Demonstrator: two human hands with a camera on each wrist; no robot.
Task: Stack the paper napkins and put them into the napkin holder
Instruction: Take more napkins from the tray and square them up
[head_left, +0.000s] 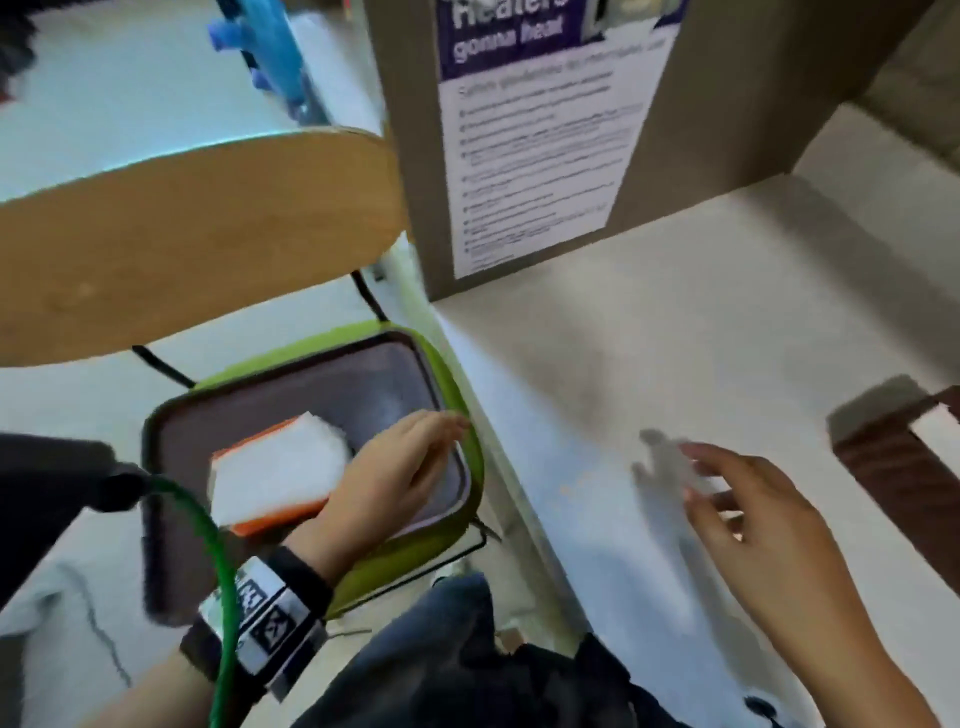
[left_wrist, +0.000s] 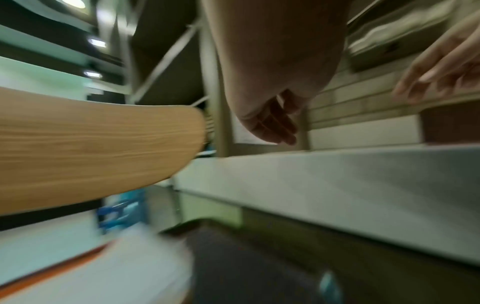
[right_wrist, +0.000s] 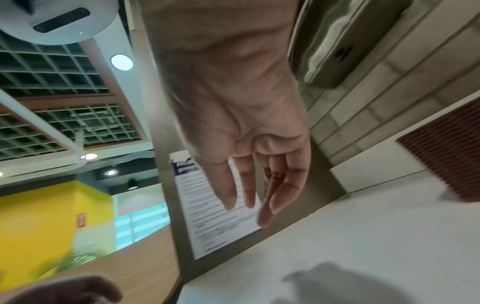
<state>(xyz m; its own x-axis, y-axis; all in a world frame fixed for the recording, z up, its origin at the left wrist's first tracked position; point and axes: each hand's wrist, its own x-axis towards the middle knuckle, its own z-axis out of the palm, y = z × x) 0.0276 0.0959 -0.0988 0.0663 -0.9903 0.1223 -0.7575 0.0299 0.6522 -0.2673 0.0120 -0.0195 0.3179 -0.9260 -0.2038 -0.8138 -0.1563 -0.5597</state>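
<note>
A pack of white paper napkins (head_left: 280, 467) with an orange wrapper edge lies inside an open green bag (head_left: 457, 395) on a seat left of the table. My left hand (head_left: 415, 441) hovers over the bag just right of the pack, fingers straight and holding nothing. In the left wrist view the left hand (left_wrist: 272, 127) hangs empty above the blurred napkin pack (left_wrist: 109, 271). My right hand (head_left: 711, 483) floats above the white table with spread fingers, empty; the right wrist view shows the right hand (right_wrist: 249, 193) the same. The brown ribbed napkin holder (head_left: 893, 467) stands at the table's right edge.
A wooden chair back (head_left: 182, 244) rises just beyond the bag. A grey pillar with a purple-and-white poster (head_left: 540, 156) stands at the table's far left corner. The white table (head_left: 675, 322) spreads between the pillar and the holder. A green cable (head_left: 218, 545) runs past my left wrist.
</note>
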